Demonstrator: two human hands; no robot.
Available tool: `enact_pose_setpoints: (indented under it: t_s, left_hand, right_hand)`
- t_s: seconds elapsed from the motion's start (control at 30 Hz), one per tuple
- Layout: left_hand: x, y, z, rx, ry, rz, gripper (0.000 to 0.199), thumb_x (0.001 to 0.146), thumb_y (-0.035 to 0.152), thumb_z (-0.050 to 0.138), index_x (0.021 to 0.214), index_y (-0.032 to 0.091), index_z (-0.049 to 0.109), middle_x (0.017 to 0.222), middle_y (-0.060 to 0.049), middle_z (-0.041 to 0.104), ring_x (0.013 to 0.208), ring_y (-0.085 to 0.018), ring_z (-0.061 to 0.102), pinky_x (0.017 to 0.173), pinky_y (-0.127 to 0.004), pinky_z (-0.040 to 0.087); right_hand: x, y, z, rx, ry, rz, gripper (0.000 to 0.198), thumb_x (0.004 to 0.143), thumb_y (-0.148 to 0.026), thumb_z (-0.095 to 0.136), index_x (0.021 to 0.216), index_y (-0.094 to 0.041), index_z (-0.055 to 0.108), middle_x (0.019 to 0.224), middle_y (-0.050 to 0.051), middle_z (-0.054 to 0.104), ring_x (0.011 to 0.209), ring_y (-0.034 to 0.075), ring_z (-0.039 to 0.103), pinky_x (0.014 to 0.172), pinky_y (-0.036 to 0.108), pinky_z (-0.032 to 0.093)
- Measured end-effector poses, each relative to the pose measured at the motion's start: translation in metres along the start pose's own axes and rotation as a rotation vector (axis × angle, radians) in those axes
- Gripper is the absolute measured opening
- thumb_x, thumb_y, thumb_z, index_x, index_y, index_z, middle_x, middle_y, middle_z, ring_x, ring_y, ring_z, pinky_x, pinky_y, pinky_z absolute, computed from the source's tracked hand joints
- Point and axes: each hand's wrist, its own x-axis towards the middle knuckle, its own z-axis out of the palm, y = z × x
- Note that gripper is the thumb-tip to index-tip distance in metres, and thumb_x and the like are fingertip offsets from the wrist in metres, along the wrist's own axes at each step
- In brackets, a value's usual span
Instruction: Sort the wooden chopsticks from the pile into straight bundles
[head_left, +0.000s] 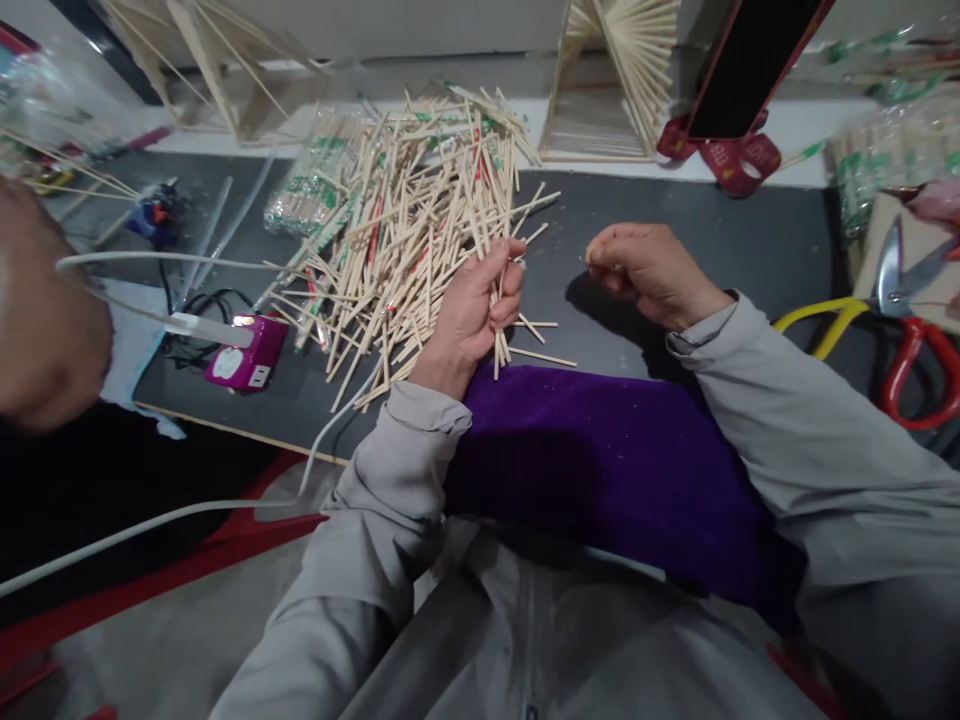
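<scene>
My left hand (478,298) is closed around a few wooden chopsticks (478,210), which point up and away from me, with their near ends sticking out below the fist. It is at the right side of a large loose pile of chopsticks (405,230). Some in the pile are still in printed wrappers. Over the bare dark tabletop, my right hand (652,268) has thumb and fingers pinched together. Whatever is between its fingertips, if anything, is too small to name. A purple cloth (600,440) lies below both hands.
Packed chopsticks (311,170) lie behind the pile. Stick structures (611,90) stand at the back. Scissors (892,300) with yellow and red handles are at the right. A magenta power adapter (247,352), a white cable (195,508), a blue glue gun (154,215) and another person's hand (52,310) are left.
</scene>
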Motion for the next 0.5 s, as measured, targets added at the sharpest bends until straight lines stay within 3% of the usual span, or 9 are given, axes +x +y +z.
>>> enact_pose_setpoints:
  t_s: [0.13, 0.3, 0.5]
  left_hand:
    - [0.000, 0.001, -0.001, 0.016, -0.067, -0.117, 0.026, 0.094, 0.040, 0.056, 0.095, 0.016, 0.065, 0.059, 0.005, 0.051, 0.037, -0.002, 0.040, 0.034, -0.014, 0.026]
    - [0.001, -0.008, -0.004, 0.054, -0.111, -0.092, 0.012, 0.091, 0.021, 0.055, 0.094, 0.013, 0.063, 0.063, 0.003, 0.057, 0.042, -0.004, 0.049, 0.035, -0.014, 0.033]
    - [-0.011, -0.021, 0.012, 0.221, -0.298, -0.222, 0.011, 0.092, 0.027, 0.055, 0.094, 0.016, 0.058, 0.062, 0.001, 0.063, 0.044, -0.011, 0.062, 0.035, -0.016, 0.041]
  right_hand:
    - [0.004, 0.004, -0.004, 0.071, -0.047, 0.045, 0.011, 0.078, -0.010, 0.059, 0.068, -0.015, 0.062, 0.066, 0.003, 0.056, 0.047, 0.006, 0.042, 0.037, 0.018, 0.021]
    - [0.010, 0.010, -0.009, 0.205, -0.067, 0.046, 0.007, 0.076, -0.013, 0.057, 0.071, -0.015, 0.062, 0.068, 0.003, 0.056, 0.047, 0.006, 0.043, 0.037, 0.018, 0.021]
    - [0.016, 0.008, -0.017, 0.247, -0.061, -0.005, 0.020, 0.085, -0.020, 0.051, 0.069, -0.015, 0.063, 0.067, 0.004, 0.057, 0.046, 0.009, 0.043, 0.036, 0.022, 0.021]
